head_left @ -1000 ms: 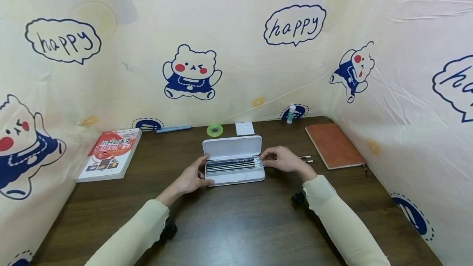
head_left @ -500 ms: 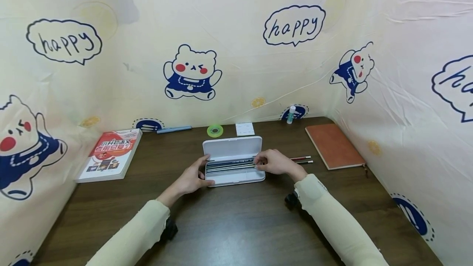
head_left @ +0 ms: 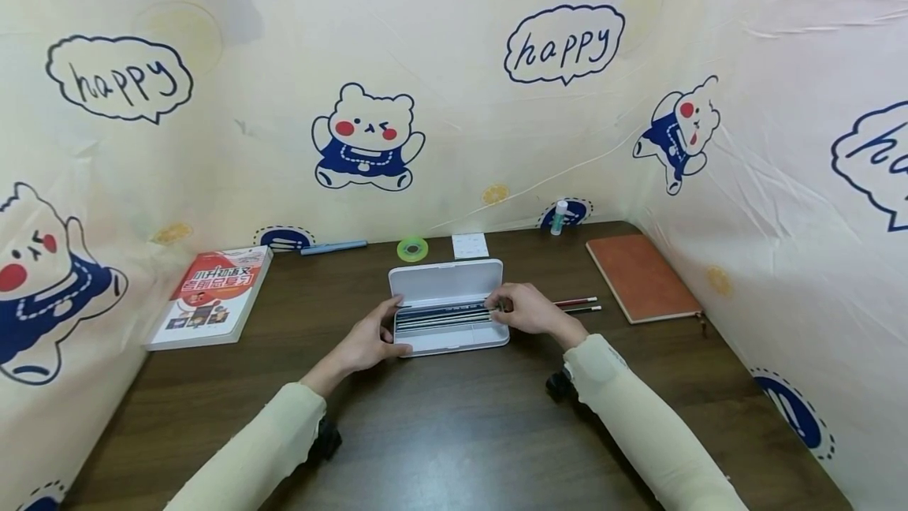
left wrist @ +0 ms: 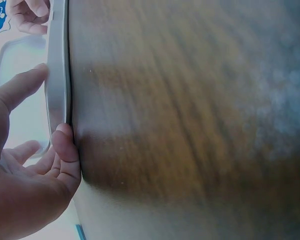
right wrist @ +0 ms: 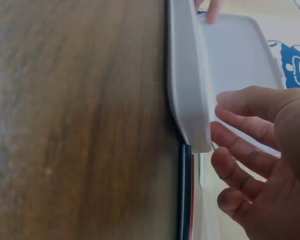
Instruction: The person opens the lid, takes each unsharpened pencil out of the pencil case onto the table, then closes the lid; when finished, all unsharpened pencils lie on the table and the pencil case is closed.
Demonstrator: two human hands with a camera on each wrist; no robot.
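A white pencil case (head_left: 454,341) lies open on the table with its lid raised at the back. Several dark pencils (head_left: 436,318) lie side by side inside. My left hand (head_left: 365,341) grips the case's left end, thumb at the front corner. In the left wrist view, the left thumb (left wrist: 27,85) touches the front rim. At the right end, my right hand (head_left: 528,310) has bent fingers over the pencil ends. In the right wrist view, thumb and index tips come together above the case; whether they pinch a pencil is hidden.
Two pencils (head_left: 583,306), one red and one dark, lie right of the case. A brown notebook (head_left: 641,280) is farther right, a thick book (head_left: 209,298) at left. Along the back are a blue pen (head_left: 333,248), green tape roll (head_left: 412,250), white paper (head_left: 470,246) and glue stick (head_left: 559,218).
My right hand has moved left from beside the case to over the pencils' right ends, exposing more of the two pencils on the table. The left hand stays on the case.
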